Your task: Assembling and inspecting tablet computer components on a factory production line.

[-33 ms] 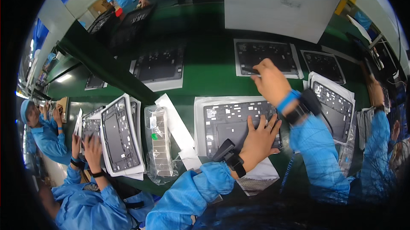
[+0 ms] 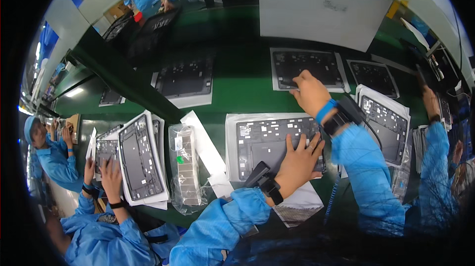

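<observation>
A dark grey tablet back cover [image 2: 262,147], dotted with small white pieces, lies on a white sheet in front of me. My left hand [image 2: 297,159] rests on its right part, fingers spread. Farther off, my right hand [image 2: 314,99] hovers by the near edge of another dark cover [image 2: 307,66] on white paper. Its fingers are drawn together as in a pinch, and whatever is between them is too small or hidden to make out. A blue band and a black strap circle my right wrist; a black device is strapped to my left.
Stacked covers stand at right [image 2: 383,132] and left [image 2: 141,157]. A clear bag of flat grey-brown strips [image 2: 187,167] lies beside white paper [image 2: 205,142]. A green post [image 2: 123,78] crosses the far left. Co-workers' hands [image 2: 111,179] work at left; a coiled blue cord [image 2: 332,201] hangs near me.
My right hand has shifted very slightly left and down. The co-worker's hand at left has moved a little. My left hand stays on the cover.
</observation>
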Available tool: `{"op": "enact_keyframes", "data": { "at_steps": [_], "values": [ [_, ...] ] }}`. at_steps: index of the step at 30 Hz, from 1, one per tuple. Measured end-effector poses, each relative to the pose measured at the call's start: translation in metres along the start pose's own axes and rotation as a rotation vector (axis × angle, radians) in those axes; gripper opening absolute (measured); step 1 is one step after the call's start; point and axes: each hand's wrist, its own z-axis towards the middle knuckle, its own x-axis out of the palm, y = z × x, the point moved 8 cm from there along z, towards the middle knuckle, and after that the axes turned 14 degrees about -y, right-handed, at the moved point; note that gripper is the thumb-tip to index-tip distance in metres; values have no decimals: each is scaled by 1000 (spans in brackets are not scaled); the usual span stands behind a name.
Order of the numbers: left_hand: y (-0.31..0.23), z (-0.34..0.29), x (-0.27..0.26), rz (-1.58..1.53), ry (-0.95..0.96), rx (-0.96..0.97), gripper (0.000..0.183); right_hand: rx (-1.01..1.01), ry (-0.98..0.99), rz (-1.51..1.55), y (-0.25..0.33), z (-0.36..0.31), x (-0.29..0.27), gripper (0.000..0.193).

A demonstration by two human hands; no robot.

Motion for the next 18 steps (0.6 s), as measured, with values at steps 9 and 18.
{"op": "enact_keyframes", "data": {
  "at_steps": [9, 18],
  "values": [
    [53, -61, -39, -112, -84, 125, 68, -577, 202, -399, -40, -4, 66, 27],
    [77, -56, -46, 44, -133, 152, 45, -974, 135, -255, -31, 6, 58, 25]
  ]
}}
